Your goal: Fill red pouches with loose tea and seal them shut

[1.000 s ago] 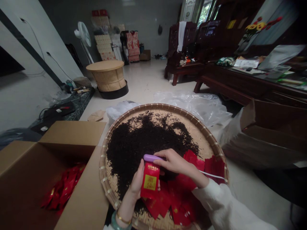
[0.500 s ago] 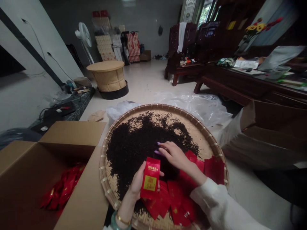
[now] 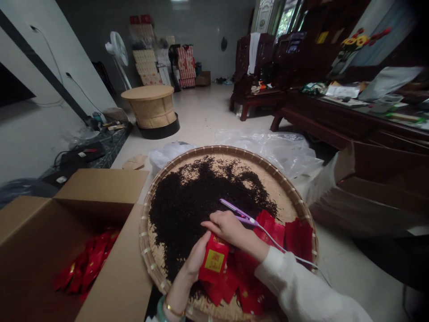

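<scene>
My left hand [image 3: 196,257] is wrapped round a red packet [image 3: 214,259] with a yellow square label, held upright over the tray. At the packet's top edge my right hand [image 3: 228,228] is closed, its thumb and fingers pinching and covering that edge. Just behind the right hand a purple flat iron [image 3: 239,212] with a white cord lies on the dark loose tea [image 3: 194,192], its jaws apart. More red packets [image 3: 248,299] lie under and beside my hands. All this is inside a round woven bamboo tray [image 3: 145,232].
An open cardboard box [image 3: 114,268] holding several red packets [image 3: 89,261] stands at the left. Another open box [image 3: 372,188] is at the right. Clear plastic sheeting [image 3: 275,145] lies beyond the tray. Farther off are a round wooden stand [image 3: 150,105] and a dark wooden table [image 3: 321,112].
My right hand has come back from over the tea to the packet's top and closed on it. The flat iron behind it has come into view. The packet has shifted slightly down and right.
</scene>
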Demonstrator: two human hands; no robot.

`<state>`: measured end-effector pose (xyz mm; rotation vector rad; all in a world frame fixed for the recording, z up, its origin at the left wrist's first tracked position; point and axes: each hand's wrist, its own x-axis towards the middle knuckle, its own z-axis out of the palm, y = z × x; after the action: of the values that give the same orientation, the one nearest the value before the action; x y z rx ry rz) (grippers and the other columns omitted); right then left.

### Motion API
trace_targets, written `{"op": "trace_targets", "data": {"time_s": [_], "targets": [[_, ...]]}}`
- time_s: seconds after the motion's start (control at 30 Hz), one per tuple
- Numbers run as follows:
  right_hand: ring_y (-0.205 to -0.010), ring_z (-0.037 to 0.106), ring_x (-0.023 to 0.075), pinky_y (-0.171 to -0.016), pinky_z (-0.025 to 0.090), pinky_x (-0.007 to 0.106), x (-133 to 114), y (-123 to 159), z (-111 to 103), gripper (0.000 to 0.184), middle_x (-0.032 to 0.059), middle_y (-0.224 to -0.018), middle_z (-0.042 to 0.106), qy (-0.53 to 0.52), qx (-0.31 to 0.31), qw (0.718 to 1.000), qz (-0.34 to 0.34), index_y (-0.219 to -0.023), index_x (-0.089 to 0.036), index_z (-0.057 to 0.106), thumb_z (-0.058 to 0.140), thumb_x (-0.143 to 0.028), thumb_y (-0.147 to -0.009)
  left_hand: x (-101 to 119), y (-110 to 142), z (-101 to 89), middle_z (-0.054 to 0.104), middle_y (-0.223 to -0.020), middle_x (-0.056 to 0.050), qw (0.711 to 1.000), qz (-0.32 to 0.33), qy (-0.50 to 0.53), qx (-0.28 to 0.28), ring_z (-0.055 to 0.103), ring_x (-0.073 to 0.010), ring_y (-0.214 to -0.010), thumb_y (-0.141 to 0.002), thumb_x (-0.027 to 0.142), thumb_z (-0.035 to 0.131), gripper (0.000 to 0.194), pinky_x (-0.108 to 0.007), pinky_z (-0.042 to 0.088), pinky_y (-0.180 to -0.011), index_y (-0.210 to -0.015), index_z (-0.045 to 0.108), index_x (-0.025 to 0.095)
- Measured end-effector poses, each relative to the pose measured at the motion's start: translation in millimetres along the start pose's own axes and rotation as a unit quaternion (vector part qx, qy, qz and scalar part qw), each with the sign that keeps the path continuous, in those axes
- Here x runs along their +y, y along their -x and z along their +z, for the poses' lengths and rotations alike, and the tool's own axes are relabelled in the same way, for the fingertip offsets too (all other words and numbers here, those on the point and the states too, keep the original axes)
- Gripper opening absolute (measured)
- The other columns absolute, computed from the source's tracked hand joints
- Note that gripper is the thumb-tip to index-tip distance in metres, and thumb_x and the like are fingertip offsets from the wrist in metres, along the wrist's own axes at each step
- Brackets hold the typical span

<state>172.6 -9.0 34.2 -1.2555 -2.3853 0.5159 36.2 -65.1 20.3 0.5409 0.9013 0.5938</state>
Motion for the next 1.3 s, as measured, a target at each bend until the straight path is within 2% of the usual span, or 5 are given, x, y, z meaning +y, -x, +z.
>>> {"op": "trace_targets", "data": {"time_s": [0.3, 0.47, 0.83, 1.1, 1.3], "targets": [[-0.047, 0.048, 0.0108, -0.052, 0.038, 0.023, 11, 3, -19, 0.068, -0.0019, -0.052, 0.048, -0.279, 0.035, 0.945, 0.168, -0.069, -0.017, 0.054, 0.008, -0.06, -0.094, 40, 34, -35.4, 0.071, -0.064, -0.011, 0.985, 0.128, 0.095, -0.062, 0.064, -0.0195, -0.055, -0.082, 0.059, 0.047, 0.058, -0.028, 0.051, -0.053, -0.091, 0.07, 0.007], [-0.06, 0.061, 0.0166, -0.058, 0.043, 0.025, -8, 25, -5, 0.047, 0.0039, -0.065, 0.064, -0.118, -0.149, 0.971, 0.143, -0.072, -0.016, 0.061, 0.041, -0.054, -0.092, 102, 85, -78.0, 0.072, -0.104, -0.001, 0.774, 0.547, 0.307, 0.085, 0.067, -0.0152, -0.078, -0.077, 0.072, 0.036, 0.063, -0.023, 0.054, -0.064, -0.109, 0.059, 0.023], [-0.084, 0.067, 0.0257, -0.063, 0.046, 0.028, -54, 64, 67, 0.058, 0.0166, -0.094, 0.069, 0.071, -0.253, 0.957, 0.12, -0.131, -0.011, 0.042, 0.055, -0.001, -0.075, 64, 47, -65.6, 0.069, -0.102, -0.01, 0.912, 0.385, 0.103, 0.098, 0.064, -0.0248, -0.087, -0.067, 0.054, 0.069, 0.053, -0.037, 0.053, -0.075, -0.108, 0.062, 0.02], [-0.078, 0.059, 0.0186, -0.067, 0.045, 0.028, -22, 42, 0, 0.018, 0.0072, -0.085, 0.062, -0.004, -0.064, 0.997, -0.043, -0.093, -0.018, 0.066, 0.051, -0.01, -0.086, 42, 35, -35.4, 0.074, -0.099, -0.005, 0.841, 0.197, -0.502, 0.043, 0.065, -0.0237, -0.091, -0.072, 0.031, 0.068, 0.03, -0.033, 0.047, -0.086, -0.101, 0.072, 0.024], [-0.098, 0.056, 0.0245, -0.085, 0.05, 0.044, -19, 24, -5, 0.034, 0.0131, -0.106, 0.062, -0.008, 0.259, 0.965, -0.033, -0.122, -0.018, 0.053, 0.048, -0.015, -0.089, 25, 21, -29.9, 0.069, -0.064, -0.004, 0.866, 0.228, -0.428, 0.118, 0.065, -0.0199, -0.058, -0.084, 0.051, 0.047, 0.043, -0.025, 0.048, -0.055, -0.078, 0.068, 0.015]]}}
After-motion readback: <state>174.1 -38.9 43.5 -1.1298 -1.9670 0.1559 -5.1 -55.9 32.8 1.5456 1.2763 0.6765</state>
